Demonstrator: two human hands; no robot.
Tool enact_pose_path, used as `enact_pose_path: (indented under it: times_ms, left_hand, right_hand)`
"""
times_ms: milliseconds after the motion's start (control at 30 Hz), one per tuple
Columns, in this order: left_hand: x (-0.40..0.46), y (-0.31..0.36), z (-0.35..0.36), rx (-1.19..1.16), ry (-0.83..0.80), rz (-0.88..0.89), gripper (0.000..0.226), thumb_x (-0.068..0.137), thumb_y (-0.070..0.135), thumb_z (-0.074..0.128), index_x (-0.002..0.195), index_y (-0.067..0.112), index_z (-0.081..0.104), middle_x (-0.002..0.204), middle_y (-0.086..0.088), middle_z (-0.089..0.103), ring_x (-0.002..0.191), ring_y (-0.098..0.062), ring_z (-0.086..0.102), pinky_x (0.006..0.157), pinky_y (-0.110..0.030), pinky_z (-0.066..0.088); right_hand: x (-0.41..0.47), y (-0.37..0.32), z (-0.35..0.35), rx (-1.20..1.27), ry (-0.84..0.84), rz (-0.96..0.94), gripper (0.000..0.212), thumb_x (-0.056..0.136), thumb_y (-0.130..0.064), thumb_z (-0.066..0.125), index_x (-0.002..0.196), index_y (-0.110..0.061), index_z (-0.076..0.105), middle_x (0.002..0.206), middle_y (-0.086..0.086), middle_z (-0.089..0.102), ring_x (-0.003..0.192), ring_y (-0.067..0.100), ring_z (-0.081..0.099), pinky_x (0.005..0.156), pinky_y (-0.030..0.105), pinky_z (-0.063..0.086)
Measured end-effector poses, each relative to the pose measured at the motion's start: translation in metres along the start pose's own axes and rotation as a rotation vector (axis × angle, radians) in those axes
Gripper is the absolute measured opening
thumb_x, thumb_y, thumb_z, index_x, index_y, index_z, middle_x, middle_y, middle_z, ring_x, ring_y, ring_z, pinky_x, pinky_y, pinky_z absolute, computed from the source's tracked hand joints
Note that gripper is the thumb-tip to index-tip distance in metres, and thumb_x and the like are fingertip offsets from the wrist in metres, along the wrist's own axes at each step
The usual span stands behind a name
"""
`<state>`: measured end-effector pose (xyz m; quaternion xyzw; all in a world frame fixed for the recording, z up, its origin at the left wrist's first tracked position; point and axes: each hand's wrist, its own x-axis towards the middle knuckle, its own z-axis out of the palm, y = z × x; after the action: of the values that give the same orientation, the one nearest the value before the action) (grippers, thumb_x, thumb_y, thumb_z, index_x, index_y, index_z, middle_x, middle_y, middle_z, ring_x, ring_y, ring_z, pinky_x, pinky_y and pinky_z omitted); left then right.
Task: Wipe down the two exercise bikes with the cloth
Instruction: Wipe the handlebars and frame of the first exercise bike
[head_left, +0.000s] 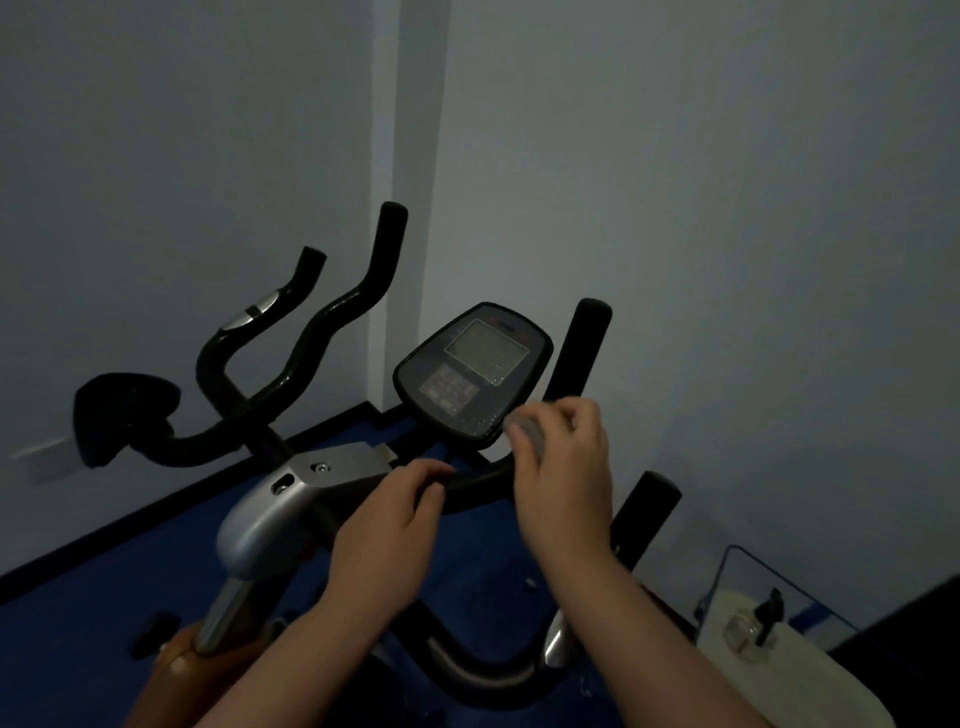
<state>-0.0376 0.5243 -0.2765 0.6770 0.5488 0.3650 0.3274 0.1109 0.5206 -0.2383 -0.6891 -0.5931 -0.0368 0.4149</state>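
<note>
The near exercise bike has a dark console (470, 371) with a grey screen and a speckled face, black handlebars (584, 353) and a silver column cover (265, 525). My left hand (395, 525) grips the handlebar crossbar just below the console. My right hand (563, 467) holds a small bunched grey cloth (527, 428) at the console's lower right edge. A second bike's black handlebars (311, 332) with a silver grip plate and a dark pad (122, 415) stand further left, near the wall.
Pale walls meet in a corner behind the bikes, above a dark skirting and blue floor (104, 613). At the lower right stands a clear container (753, 587) with a spray bottle (763, 618) and a pale towel-like surface.
</note>
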Motion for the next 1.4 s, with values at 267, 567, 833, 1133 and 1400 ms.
enact_pose_path:
  times_ms: [267,567,833,1133,1400]
  left_hand:
    - [0.011,-0.014,-0.007,-0.131,-0.157,0.005,0.024,0.095,0.027,0.049,0.112,0.039,0.06,0.106,0.018,0.063,0.1,0.0,0.057,0.089,-0.027,0.045]
    - [0.012,-0.021,-0.016,-0.361,-0.16,0.011,0.037,0.091,0.001,0.046,0.103,0.031,0.066,0.1,0.012,0.069,0.095,0.004,0.061,0.085,-0.012,0.044]
    - [0.011,-0.023,-0.016,-0.372,-0.141,0.026,0.039,0.093,0.001,0.04,0.104,0.026,0.067,0.1,0.011,0.07,0.094,0.001,0.063,0.085,-0.021,0.047]
    - [0.042,0.003,-0.016,-0.613,-0.225,-0.234,0.024,0.088,-0.002,0.045,0.089,0.001,0.068,0.089,-0.02,0.07,0.084,-0.028,0.064,0.073,-0.032,0.05]
    - [0.042,0.003,0.003,0.066,-0.243,0.045,0.031,0.096,0.037,0.036,0.081,0.028,0.061,0.08,0.009,0.064,0.08,-0.013,0.059,0.077,-0.037,0.048]
  right_hand:
    - [0.003,0.001,-0.024,0.209,0.031,0.148,0.007,0.093,-0.025,0.057,0.093,-0.026,0.064,0.106,-0.007,0.041,0.086,-0.006,0.048,0.071,0.007,0.04]
    - [-0.018,-0.025,-0.006,0.156,-0.04,0.079,0.016,0.093,-0.017,0.057,0.101,-0.024,0.068,0.105,-0.008,0.045,0.089,-0.007,0.049,0.076,-0.003,0.034]
    - [-0.044,-0.034,0.005,0.116,-0.206,-0.042,0.014,0.091,-0.02,0.059,0.098,-0.028,0.068,0.1,-0.015,0.043,0.088,-0.004,0.05,0.076,0.001,0.037]
    - [-0.052,-0.047,0.019,-0.035,-0.163,-0.095,0.018,0.089,-0.018,0.061,0.105,-0.025,0.066,0.109,-0.009,0.047,0.099,0.009,0.05,0.082,0.018,0.046]
    - [0.07,-0.036,-0.049,0.128,0.363,0.016,0.028,0.089,-0.007,0.061,0.116,-0.015,0.065,0.111,-0.002,0.041,0.093,-0.003,0.047,0.081,-0.007,0.03]
